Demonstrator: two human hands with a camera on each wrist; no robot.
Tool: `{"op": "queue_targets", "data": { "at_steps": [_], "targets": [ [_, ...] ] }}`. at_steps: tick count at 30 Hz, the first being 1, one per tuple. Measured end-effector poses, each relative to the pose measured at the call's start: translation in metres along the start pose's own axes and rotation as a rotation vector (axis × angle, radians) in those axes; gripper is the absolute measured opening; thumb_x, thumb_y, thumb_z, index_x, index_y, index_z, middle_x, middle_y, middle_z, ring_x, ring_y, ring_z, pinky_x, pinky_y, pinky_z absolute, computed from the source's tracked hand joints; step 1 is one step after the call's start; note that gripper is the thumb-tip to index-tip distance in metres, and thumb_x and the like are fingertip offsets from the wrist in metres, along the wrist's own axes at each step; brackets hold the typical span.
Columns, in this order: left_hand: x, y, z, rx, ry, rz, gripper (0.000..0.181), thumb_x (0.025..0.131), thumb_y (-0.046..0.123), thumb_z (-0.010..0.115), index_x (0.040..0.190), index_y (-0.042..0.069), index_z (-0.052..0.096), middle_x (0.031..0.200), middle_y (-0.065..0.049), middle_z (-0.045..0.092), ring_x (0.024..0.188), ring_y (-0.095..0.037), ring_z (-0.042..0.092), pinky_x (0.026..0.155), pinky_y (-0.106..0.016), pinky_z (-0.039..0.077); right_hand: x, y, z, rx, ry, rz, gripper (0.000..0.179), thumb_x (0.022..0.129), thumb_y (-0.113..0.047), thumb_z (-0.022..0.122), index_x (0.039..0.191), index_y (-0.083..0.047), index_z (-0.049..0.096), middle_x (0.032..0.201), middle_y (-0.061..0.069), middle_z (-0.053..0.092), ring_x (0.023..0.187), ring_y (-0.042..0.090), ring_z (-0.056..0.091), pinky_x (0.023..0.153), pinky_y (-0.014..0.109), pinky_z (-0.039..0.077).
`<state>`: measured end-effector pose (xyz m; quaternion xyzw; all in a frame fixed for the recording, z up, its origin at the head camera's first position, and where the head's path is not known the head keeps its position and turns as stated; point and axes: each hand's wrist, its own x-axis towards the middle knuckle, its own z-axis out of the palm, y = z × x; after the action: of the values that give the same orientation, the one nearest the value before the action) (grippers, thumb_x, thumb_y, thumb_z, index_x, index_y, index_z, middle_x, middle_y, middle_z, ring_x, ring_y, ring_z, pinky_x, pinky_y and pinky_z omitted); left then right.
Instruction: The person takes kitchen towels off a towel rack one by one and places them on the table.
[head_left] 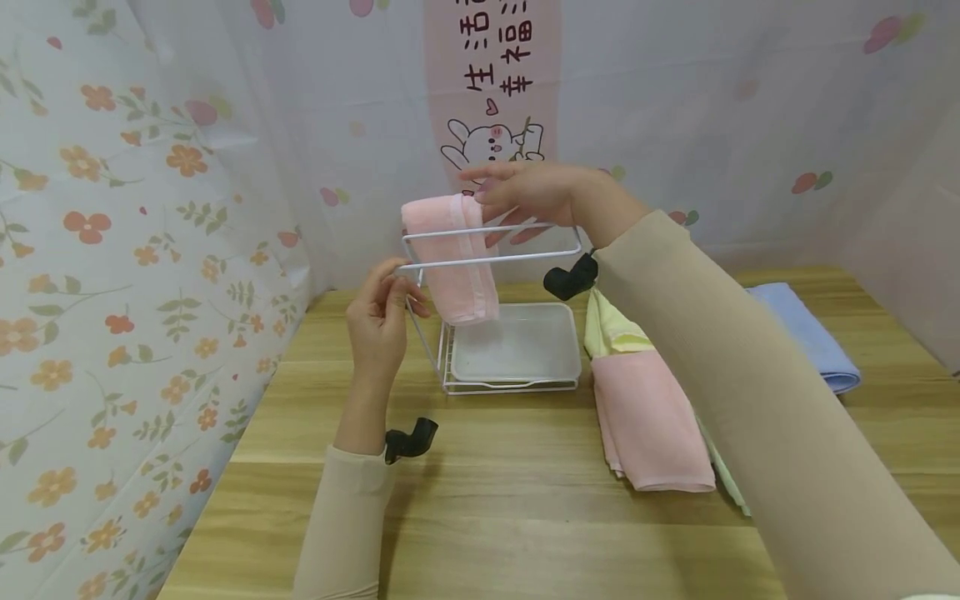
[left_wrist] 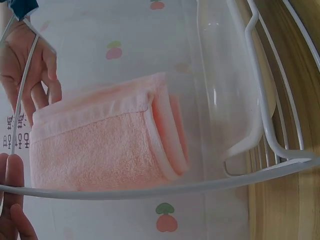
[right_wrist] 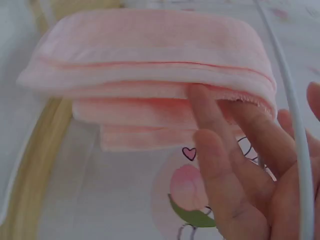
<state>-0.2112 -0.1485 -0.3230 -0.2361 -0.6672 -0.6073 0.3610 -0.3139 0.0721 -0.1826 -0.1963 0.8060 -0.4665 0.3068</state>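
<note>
A folded pink towel (head_left: 468, 296) hangs draped over the top wires of a white wire rack (head_left: 525, 256), near its left end. My left hand (head_left: 381, 312) grips the rack's upper left corner, fingers and thumb around the wire. On the towel's right side, my right hand (head_left: 536, 192) reaches over the top of the rack. Two of its outstretched fingers (right_wrist: 212, 112) touch the towel's layered edge in the right wrist view. Below the towel, a translucent plastic tray (head_left: 517, 342) sits on the rack's lower tier.
Right of the rack lie a folded pink cloth (head_left: 652, 421) and a yellow-green cloth (head_left: 615, 325), partly overlapped. A folded blue cloth (head_left: 810, 333) lies farther right, partly behind my right sleeve. Printed curtains (head_left: 337, 125) hang behind and to the left of the wooden table (head_left: 510, 483).
</note>
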Motion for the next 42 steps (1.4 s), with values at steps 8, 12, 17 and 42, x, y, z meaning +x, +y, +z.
{"op": "queue_targets", "data": {
  "at_steps": [8,12,17,42],
  "targets": [
    [-0.001,0.000,-0.004,-0.013,-0.032,-0.006,0.017,0.100,-0.005,0.049,0.114,-0.014,0.056,0.070,-0.033,0.059,0.055,-0.007,0.062,0.053,-0.022,0.056,0.014,-0.004,0.002,-0.002,-0.071,0.074,0.048,0.104,-0.029,0.050,0.148,-0.046,0.039,0.136,-0.005,0.056,0.122,0.022,0.058,0.097,0.037,0.038],
    [0.001,0.000,-0.004,-0.015,-0.029,0.000,0.018,0.100,-0.003,0.050,0.114,-0.014,0.056,0.070,-0.034,0.059,0.055,-0.007,0.062,0.053,-0.022,0.056,0.020,-0.009,0.008,0.049,0.067,0.118,0.044,0.098,-0.025,0.063,0.139,-0.041,0.055,0.117,-0.008,0.063,0.098,0.016,0.062,0.068,0.028,0.028],
    [0.000,0.001,-0.005,-0.011,-0.032,-0.005,0.019,0.100,-0.003,0.050,0.114,-0.014,0.056,0.070,-0.033,0.059,0.055,-0.007,0.063,0.053,-0.022,0.056,0.022,-0.008,0.017,0.101,0.219,0.109,0.048,0.090,-0.016,0.075,0.134,-0.030,0.063,0.088,-0.010,0.065,0.065,0.009,0.055,0.060,0.021,0.037],
    [0.003,0.003,-0.005,0.029,-0.043,-0.012,0.018,0.100,-0.004,0.050,0.114,-0.011,0.058,0.069,-0.030,0.061,0.055,-0.007,0.063,0.052,-0.031,0.057,0.011,0.005,0.018,0.119,0.363,-0.328,0.040,0.093,-0.004,0.067,0.132,-0.015,0.065,0.101,0.001,0.076,0.075,0.009,0.063,0.068,0.020,0.052]
  ]
}}
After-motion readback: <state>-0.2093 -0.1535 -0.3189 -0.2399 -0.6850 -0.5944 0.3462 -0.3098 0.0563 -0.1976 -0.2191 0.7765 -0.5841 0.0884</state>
